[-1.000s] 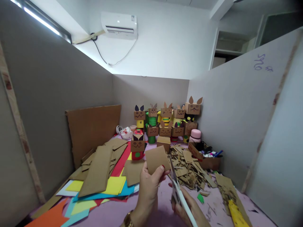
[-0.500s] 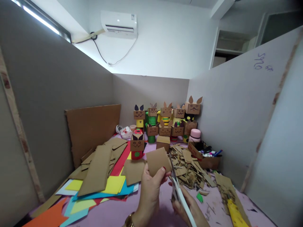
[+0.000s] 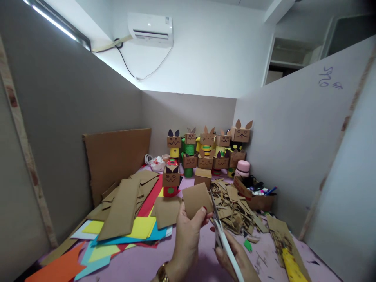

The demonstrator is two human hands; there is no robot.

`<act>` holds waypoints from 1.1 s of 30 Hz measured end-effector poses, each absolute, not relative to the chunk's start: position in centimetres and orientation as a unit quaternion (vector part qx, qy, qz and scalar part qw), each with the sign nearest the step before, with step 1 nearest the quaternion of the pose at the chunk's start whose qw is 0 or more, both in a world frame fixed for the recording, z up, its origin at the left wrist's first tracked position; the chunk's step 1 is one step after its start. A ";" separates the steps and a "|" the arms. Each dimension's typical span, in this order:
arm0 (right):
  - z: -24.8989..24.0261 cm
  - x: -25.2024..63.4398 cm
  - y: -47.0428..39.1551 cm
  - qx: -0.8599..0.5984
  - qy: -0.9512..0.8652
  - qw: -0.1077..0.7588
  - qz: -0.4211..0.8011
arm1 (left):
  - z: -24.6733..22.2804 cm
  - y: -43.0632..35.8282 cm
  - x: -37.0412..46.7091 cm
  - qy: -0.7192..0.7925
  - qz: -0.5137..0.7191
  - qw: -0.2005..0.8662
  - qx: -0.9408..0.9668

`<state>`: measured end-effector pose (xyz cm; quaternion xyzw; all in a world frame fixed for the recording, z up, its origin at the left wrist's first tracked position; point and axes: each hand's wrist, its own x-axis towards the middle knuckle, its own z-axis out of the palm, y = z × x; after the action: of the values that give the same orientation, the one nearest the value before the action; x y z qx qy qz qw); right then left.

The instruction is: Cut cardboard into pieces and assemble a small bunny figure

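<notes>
A small square of cardboard [image 3: 196,199] is pinched between the thumb and fingers of my left hand [image 3: 189,231], just above the table. My right hand [image 3: 233,252] grips a pair of scissors [image 3: 222,235] with pale handles. The blades point up and away, lying along the right edge of the square. Part of the right-hand fingers is hidden behind the handle. Behind the square stand a plain cardboard box [image 3: 203,177] and a cat-faced cardboard figure [image 3: 170,180] with a red body.
Cardboard scraps [image 3: 235,207] lie in a heap to the right, near a box of pens and tools [image 3: 260,199]. Coloured paper [image 3: 141,228] and cardboard sheets [image 3: 122,207] spread leftward. More figures [image 3: 207,149] stand at the back. A yellow glue gun [image 3: 292,264] rests front right.
The view has shifted very slightly. Both hands, the cardboard square and the scissors keep nearly the same position against each other.
</notes>
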<state>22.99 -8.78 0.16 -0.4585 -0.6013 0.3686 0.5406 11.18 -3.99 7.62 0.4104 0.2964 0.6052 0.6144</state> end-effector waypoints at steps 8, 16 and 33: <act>0.5 22.6 -8.7 -0.459 -0.567 0.573 0.373 | 7.5 -4.0 11.1 0.303 0.604 0.618 0.401; -0.5 22.4 -8.4 -0.466 -0.553 0.584 0.367 | 7.6 -4.0 11.0 0.300 0.602 0.619 0.406; -1.0 22.2 -8.2 -0.451 -0.539 0.630 0.331 | 7.6 -3.9 11.1 0.305 0.600 0.622 0.400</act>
<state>22.21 -8.18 -1.04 -0.4511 -0.5389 0.3309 0.6297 11.07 -3.90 7.63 0.3997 0.3045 0.6001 0.6224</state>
